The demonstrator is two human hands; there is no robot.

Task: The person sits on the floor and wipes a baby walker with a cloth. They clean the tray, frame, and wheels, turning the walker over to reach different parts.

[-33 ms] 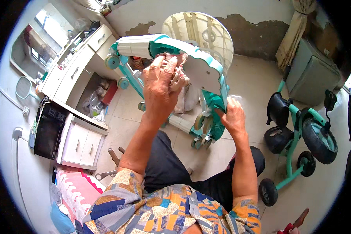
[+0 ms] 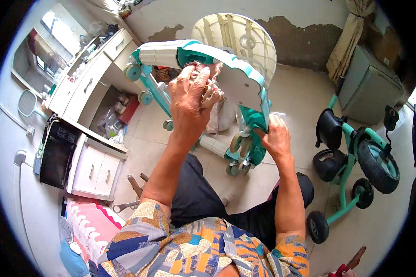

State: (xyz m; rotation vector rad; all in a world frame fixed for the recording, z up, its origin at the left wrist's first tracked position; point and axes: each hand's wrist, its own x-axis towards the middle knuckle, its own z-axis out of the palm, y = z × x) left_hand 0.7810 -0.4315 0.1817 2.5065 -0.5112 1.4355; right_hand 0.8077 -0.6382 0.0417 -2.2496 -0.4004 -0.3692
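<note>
Left to right, floor level. Far left: white cabinet point(image 2: 97, 166) w/ black box-shaped appliance point(image 2: 55, 154) beside it; no label legible on either. Clear plastic bags point(image 2: 108, 124) heaped under the long white dresser point(image 2: 85, 83), colours unclear, no signs seen. Pliers-type tool point(image 2: 134, 189) on floor by our left knee.

Centre: white-and-teal baby walker point(image 2: 235, 87) tipped on its side, wheels facing us, frame resting on the floor. Our left hand point(image 2: 189, 99) is closed round a bunched pinkish cloth point(image 2: 208, 69) pressed against the walker's upper rim, fingers curled. Our right hand point(image 2: 275, 138) pinches the teal fabric point(image 2: 254, 120) at the walker's lower right edge, thumb over fingers.

Risks, as we judge them: walker is balanced on edge, so a hard push from the left hand could roll or topple it toward us; the wheels near the right hand could turn and nip fingers; cloth could snag on the rim; the tool by the knee is a kneeling/trip hazard.

Right: teal tricycle point(image 2: 351, 157) w/ black seat, well apart from walker. Grey-green box point(image 2: 370, 87) at the wall, plain faces, no label we can tell.
</note>
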